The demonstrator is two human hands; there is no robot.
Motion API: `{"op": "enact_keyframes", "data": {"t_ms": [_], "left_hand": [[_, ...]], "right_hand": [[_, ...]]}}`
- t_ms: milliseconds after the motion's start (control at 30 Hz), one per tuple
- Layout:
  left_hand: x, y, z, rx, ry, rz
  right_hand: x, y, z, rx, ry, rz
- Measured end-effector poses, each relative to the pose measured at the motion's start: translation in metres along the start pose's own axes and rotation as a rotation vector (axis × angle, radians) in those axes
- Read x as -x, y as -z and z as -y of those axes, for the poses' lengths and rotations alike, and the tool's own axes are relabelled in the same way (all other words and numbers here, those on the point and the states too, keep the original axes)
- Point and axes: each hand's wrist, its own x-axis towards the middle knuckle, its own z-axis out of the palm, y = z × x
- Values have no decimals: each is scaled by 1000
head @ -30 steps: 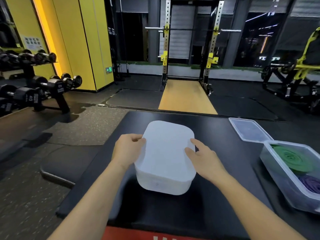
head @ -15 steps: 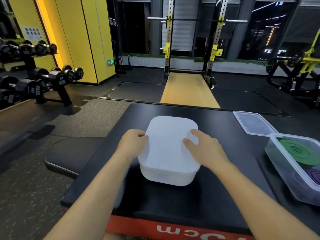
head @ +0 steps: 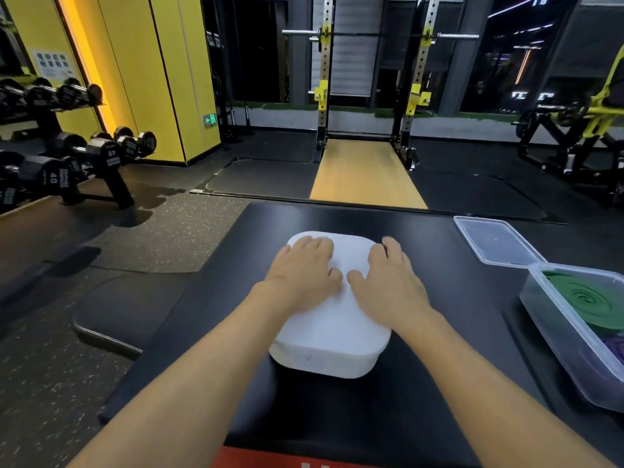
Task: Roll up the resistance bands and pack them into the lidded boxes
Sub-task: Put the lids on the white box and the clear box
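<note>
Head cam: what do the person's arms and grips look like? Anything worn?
Nothing worn that shows. No sleeves in view, bare up to the frame edge. Left grip and right grip have no gloves, rings, watch or wristband visible.

**Only one number reads clearly: 40**

A dumbbell [head: 50, 177] at the left edge carries "40" in white on its end; the smaller print beside it is unreadable. Low on the yellow wall [head: 152, 79], a green exit sign [head: 210, 119] shows an arrow and a figure. The poster [head: 50, 64] at upper left is illegible. White letters on the red strip [head: 270, 459] at the bottom edge are cut off. A faint mark on the white box [head: 324, 359] cannot be read.
</note>
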Motion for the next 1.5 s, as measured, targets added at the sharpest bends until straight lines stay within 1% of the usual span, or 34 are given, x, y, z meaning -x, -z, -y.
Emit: {"op": "enact_keyframes", "data": {"t_ms": [67,200,333,400,500,533,633,700,800,1067,1167,1233,1267,1300,1333,1400,1433,1500], "left_hand": [[-12,-4,2,25,-26,23],[-21,-16,9,-48,-45,76],[-22,-18,9,-61,-44,126],[-25,-15,10,-53,-40,114],[-33,-11,10,-71,-26,66],[-34,-11,9,-80,-22,59],[-34,-15,10,-55,-23,61],[-34,-16,12,-38,-30,58],[-36,-14,11,-25,-34,61],[-47,-11,17,-52,-35,111],[-55,-6,20,139,22,134],[-67,-5,27,248,112,117],[-74,-8,34,309,185,79],[-79,-9,43,401,273,35],[-81,-9,53,543,351,23],[-81,-11,67,906,468,94],[-78,-12,69,1044,509,126],[-73,-12,67,1150,561,141]], "right_hand": [[-14,-4,-1,9,64,-18],[-37,-15,-10,-20,106,126],[-40,-15,-14,-47,89,222],[-43,-12,-12,-110,62,198],[-61,-11,-12,-329,-59,12],[-69,-12,-14,-383,-120,-18],[-87,-16,-22,-517,-294,-12],[-92,-18,-24,-555,-353,-47],[-98,-15,-22,-587,-393,-83],[-101,-14,-19,-746,-476,-26],[-101,-15,-20,-797,-488,-10],[-100,-18,-23,-785,-462,-19],[-99,-19,-23,-758,-437,-30],[-99,-19,-23,-728,-413,-41],[-98,-18,-23,-705,-400,-46],[-99,-17,-21,-676,-398,-49],[-100,-15,-21,-665,-407,-48],[-103,-15,-19,-675,-435,-45]]}}
